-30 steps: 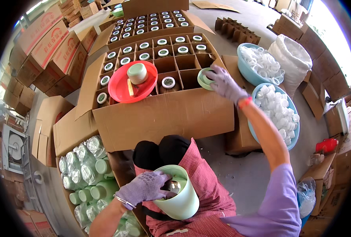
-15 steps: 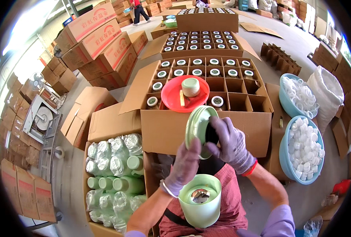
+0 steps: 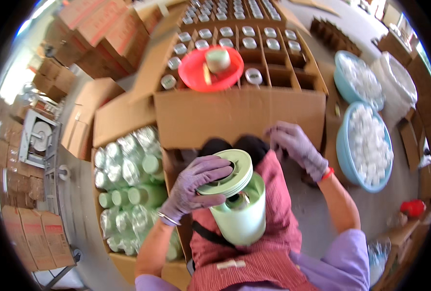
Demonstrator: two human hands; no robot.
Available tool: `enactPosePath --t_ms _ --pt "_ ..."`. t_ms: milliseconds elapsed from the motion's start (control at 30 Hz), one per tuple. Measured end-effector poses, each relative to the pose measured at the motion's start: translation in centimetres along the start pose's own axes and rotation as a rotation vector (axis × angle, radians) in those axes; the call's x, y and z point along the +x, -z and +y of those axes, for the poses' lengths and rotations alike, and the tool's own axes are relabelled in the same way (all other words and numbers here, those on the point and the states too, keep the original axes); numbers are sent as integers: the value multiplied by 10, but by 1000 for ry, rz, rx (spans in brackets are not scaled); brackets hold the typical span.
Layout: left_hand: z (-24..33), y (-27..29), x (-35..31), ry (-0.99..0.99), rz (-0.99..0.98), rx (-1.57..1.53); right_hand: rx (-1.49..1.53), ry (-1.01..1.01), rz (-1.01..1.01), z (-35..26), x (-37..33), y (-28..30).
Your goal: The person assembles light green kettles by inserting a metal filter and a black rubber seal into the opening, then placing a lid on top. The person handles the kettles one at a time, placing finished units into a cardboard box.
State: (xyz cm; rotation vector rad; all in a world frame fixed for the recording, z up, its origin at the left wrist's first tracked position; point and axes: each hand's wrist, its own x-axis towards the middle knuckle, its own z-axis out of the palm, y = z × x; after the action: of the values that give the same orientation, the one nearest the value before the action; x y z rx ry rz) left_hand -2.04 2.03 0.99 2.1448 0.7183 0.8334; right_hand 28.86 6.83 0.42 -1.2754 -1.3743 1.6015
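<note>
One basin [image 3: 190,72] (seemingly obstructing the carton [image 3: 240,116]) sits beyond the canister [image 3: 242,220].

The left hand [image 3: 198,182] and right hand [image 3: 295,145] are gloved in greyish purple. The lid [image 3: 243,169] and canister [image 3: 242,220] are pale green, the bottles [image 3: 121,196] green too. The apron [image 3: 254,271] is dull red with fine paler lines; the sleeve [image 3: 341,252] is lilac, the wristband [image 3: 328,173] red. The bowl [image 3: 189,70] is pinkish red, the near tub [image 3: 344,157] light blue, its caps [image 3: 370,150] white, the carton [image 3: 240,116] plain brown.
</note>
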Motion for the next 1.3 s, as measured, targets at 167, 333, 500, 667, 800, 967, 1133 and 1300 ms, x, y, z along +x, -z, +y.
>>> enactPosePath --t_ms 167,333,500,667,800,967,1133,1300 --pt "7 -16 -1 -64 -117 18 -39 291 -18 7 -24 -41" --pt "8 -20 5 -92 -218 42 -245 360 -184 -3 -31 -69" --pt "19 -32 -19 -26 -254 184 -422 462 -387 20 -23 -81" --pt "34 -51 -27 185 148 -281 -414 598 -469 17 -25 -62" --pt "11 -112 -45 526 501 -770 -635 654 -381 -7 -94 -25" --pt "10 -137 -56 819 166 -709 -451 438 -123 24 -167 -10" --pt "7 -138 -55 779 -22 -674 -236 294 20 57 -180 -38" --pt "-6 -135 -58 1170 -135 -1145 -539 724 -207 43 -153 -50"
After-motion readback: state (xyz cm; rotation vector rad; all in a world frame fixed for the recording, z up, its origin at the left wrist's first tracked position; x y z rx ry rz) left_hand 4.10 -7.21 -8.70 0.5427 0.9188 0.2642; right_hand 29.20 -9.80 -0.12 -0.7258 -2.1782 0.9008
